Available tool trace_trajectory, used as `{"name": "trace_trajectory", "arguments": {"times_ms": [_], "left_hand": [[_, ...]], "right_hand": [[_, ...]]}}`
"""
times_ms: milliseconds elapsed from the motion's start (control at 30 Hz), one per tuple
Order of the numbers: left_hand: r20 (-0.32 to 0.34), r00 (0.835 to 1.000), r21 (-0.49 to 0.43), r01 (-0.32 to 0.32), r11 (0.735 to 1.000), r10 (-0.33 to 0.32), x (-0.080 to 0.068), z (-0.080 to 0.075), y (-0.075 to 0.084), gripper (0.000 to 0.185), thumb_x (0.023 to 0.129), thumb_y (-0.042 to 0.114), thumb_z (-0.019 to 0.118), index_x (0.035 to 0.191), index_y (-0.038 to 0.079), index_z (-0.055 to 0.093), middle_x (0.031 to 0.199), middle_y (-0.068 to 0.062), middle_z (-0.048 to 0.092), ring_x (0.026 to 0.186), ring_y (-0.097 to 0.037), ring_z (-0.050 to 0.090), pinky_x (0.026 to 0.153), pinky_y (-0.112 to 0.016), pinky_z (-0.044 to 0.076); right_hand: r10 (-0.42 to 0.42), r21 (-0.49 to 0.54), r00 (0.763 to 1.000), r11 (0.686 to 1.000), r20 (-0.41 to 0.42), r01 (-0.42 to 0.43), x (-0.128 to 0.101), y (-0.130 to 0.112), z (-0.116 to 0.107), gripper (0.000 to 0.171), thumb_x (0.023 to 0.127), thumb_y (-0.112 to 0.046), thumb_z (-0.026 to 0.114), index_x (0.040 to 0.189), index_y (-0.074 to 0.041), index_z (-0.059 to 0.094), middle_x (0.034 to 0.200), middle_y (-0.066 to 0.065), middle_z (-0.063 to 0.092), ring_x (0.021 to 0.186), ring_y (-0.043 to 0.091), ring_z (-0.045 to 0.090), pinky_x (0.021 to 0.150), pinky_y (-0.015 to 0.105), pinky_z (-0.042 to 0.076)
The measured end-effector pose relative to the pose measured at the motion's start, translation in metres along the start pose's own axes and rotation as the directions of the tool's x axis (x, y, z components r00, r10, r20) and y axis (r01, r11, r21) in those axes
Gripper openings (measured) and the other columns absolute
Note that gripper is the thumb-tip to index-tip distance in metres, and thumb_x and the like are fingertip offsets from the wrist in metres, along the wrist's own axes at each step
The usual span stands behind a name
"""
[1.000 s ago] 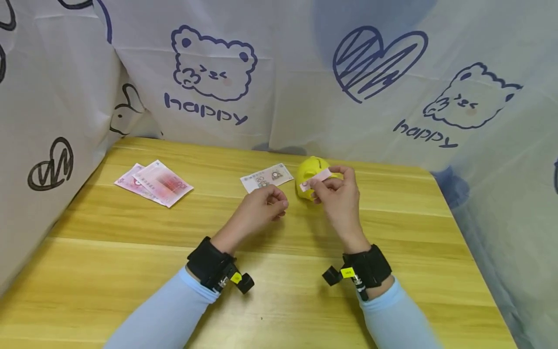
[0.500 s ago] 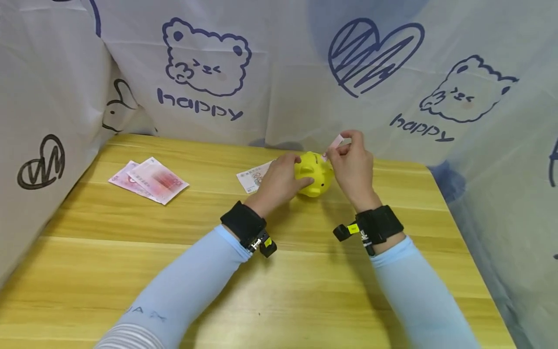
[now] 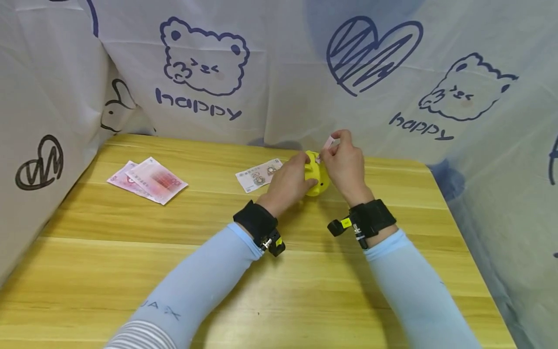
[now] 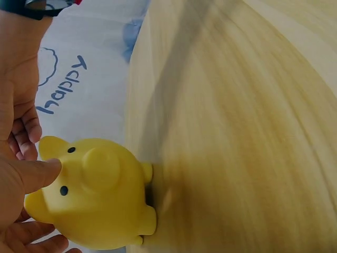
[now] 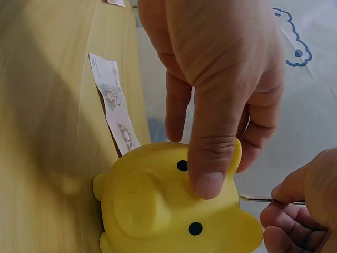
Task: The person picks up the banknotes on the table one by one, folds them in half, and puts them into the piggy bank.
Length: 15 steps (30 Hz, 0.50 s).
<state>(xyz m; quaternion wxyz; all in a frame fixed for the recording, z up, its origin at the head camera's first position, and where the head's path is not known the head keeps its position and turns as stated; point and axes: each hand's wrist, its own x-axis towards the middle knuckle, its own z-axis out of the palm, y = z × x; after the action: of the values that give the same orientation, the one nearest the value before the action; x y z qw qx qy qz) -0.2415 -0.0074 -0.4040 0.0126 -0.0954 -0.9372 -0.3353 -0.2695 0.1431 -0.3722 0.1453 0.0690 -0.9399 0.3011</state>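
Observation:
A yellow piggy bank (image 3: 316,186) stands on the table, its snout turned toward my body in the head view. My left hand (image 3: 288,180) grips it from the left, thumb across its forehead (image 4: 84,195) and fingers round its far side. Between thumb and fingers, my right hand (image 3: 348,167) pinches a folded pink banknote (image 3: 329,142) at the top of the bank. The right wrist view catches that banknote (image 5: 255,199) edge-on, one end at the pig's top behind the ears. Whether the end is inside a slot is hidden.
A pale banknote (image 3: 257,177) lies flat just left of the bank. Two pink banknotes (image 3: 150,180) overlap farther left on the wooden table (image 3: 174,271). White cloth (image 3: 287,97) with drawings hangs along the back and both sides.
My left hand has moved right and taken hold of the piggy bank. My right hand has brought the folded banknote from in front of the bank up to its top.

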Motion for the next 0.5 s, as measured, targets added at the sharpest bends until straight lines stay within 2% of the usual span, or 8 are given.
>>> {"name": "trace_trajectory", "arguments": {"times_ms": [133, 300, 500], "left_hand": [[-0.008, 1.0, 0.012, -0.012, 1.0, 0.012, -0.001, 0.001, -0.002, 0.048, 0.099, 0.028, 0.077, 0.137, 0.011, 0.054, 0.129, -0.007, 0.066, 0.106, -0.019, 0.063, 0.091, -0.036, 0.058], [-0.014, 0.999, 0.017, -0.029, 0.999, 0.03, -0.001, 0.001, -0.002, 0.047, 0.099, 0.028, 0.077, 0.137, 0.01, 0.054, 0.13, -0.008, 0.066, 0.104, -0.018, 0.064, 0.085, -0.034, 0.059], [-0.011, 0.999, 0.021, -0.034, 0.999, 0.034, -0.001, 0.001, -0.003, 0.049, 0.099, 0.029, 0.078, 0.138, 0.011, 0.055, 0.136, -0.008, 0.066, 0.105, -0.019, 0.065, 0.08, -0.033, 0.06]], "right_hand": [[-0.004, -0.015, 1.0, 1.0, 0.019, 0.005, 0.003, -0.001, 0.001, 0.042, 0.103, -0.017, 0.065, 0.14, -0.001, 0.05, 0.092, 0.016, 0.075, 0.061, 0.026, 0.063, 0.051, 0.029, 0.044], [-0.005, -0.032, 1.0, 0.999, 0.021, 0.005, 0.008, -0.003, 0.005, 0.042, 0.103, -0.017, 0.067, 0.139, -0.002, 0.051, 0.093, 0.016, 0.073, 0.066, 0.029, 0.065, 0.055, 0.032, 0.047], [-0.111, -0.104, 0.994, 0.988, 0.01, 0.111, 0.01, -0.002, 0.019, 0.037, 0.105, -0.019, 0.066, 0.136, -0.004, 0.052, 0.095, 0.017, 0.075, 0.066, 0.032, 0.067, 0.058, 0.04, 0.052]]}}
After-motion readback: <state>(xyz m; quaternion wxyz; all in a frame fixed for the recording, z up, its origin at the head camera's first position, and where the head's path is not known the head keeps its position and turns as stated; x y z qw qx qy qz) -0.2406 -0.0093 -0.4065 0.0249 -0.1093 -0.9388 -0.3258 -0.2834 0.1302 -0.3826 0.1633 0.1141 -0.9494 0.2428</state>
